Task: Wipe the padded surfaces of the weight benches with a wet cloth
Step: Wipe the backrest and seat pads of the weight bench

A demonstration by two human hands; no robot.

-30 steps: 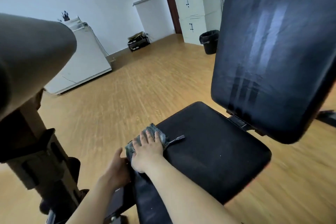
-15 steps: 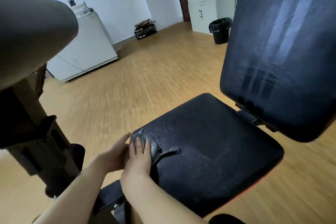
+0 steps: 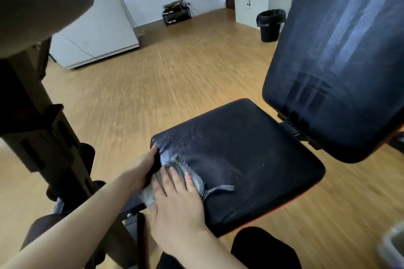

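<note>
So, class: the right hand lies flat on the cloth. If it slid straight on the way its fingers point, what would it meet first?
The right hand points up-right along the seat pad. It would cross the cloth, then bare pad; the backrest probably lies off to the right.

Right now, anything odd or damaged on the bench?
No damage shows. The seat pad has a speckled wet sheen near the cloth, which fits wiping. The right hand presses the cloth flat; the left hand grips the pad's near corner. Streaks on the backrest look like reflections.
</note>
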